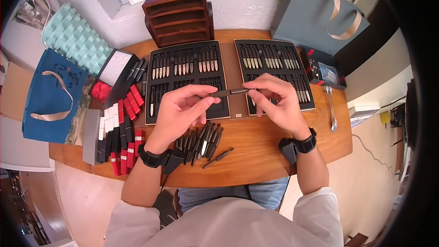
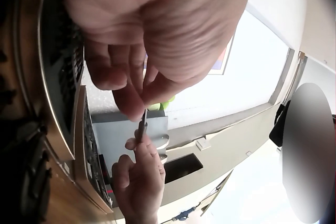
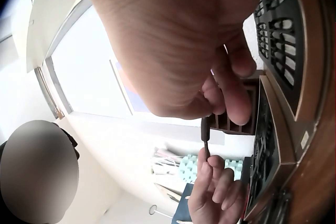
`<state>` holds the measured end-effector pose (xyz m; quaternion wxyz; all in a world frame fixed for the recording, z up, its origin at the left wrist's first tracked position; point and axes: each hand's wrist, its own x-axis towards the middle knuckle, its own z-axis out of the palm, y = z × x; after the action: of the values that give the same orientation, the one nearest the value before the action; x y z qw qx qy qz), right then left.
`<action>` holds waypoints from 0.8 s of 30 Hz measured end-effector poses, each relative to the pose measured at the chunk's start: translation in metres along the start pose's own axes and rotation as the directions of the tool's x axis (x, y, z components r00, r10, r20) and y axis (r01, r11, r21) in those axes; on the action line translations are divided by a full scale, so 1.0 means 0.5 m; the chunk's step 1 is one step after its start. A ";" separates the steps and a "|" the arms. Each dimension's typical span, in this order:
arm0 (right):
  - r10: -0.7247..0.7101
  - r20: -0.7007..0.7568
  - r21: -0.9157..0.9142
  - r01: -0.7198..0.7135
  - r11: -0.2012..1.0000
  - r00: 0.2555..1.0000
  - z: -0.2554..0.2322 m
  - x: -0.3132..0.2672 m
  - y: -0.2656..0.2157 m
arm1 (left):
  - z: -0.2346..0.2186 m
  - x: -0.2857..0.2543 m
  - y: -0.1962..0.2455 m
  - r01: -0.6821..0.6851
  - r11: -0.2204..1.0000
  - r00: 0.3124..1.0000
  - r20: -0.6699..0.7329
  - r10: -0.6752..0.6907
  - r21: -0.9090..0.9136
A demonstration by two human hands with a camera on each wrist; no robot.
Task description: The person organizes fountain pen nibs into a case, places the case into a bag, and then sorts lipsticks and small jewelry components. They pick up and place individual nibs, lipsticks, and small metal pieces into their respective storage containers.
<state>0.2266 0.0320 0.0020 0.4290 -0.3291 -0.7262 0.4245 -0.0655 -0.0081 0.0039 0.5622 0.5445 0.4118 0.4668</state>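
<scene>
Between my two hands, over the middle of the open case, is a slim dark pen-like stick [image 1: 238, 91]. My left hand [image 1: 180, 110] pinches its left end with thumb and fingertips. The other end is pinched by my right hand [image 1: 276, 98]. A narrower stretch shows midway along the stick in the right wrist view. Below my left hand lies a pile of similar dark sticks [image 1: 201, 142], with one stick [image 1: 221, 156] apart to its right. The open two-part case [image 1: 236, 105] holds rows of dark sticks with pale pointed ends, partly hidden behind my hands.
Red, white and black small boxes [image 1: 123, 130] crowd the table's left side beside a blue gift bag [image 1: 50, 100]. A wooden rack [image 1: 178, 16] stands behind the case. At the right are a grey-blue bag [image 1: 306, 13], a black box [image 1: 327, 71] and metal utensils [image 1: 331, 110].
</scene>
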 end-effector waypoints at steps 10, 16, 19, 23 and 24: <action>0.196 -0.036 0.293 -0.177 0.940 0.980 0.004 0.001 -0.009 | 0.006 -0.008 0.016 0.131 0.991 0.984 0.128 -0.127 -0.025; 0.222 0.002 0.398 -0.205 0.894 0.975 0.008 0.003 -0.005 | -0.001 -0.009 0.020 0.134 0.990 0.982 0.138 -0.126 -0.048; 0.238 0.000 0.384 -0.220 0.897 0.971 0.007 0.002 -0.010 | 0.000 -0.007 0.016 0.156 0.986 0.980 0.133 -0.148 -0.050; 0.206 -0.007 0.260 -0.198 0.945 0.978 0.017 -0.001 -0.001 | 0.007 -0.002 -0.010 0.109 0.981 0.992 0.037 -0.117 0.161; 0.202 0.002 0.266 -0.195 0.944 0.979 0.023 0.000 0.006 | 0.003 -0.004 -0.007 0.112 0.980 0.993 0.025 -0.118 0.165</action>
<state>0.2167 0.0292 -0.0036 0.4332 -0.3454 -0.6207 0.5548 -0.0640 -0.0105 0.0007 0.5488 0.5720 0.4694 0.3889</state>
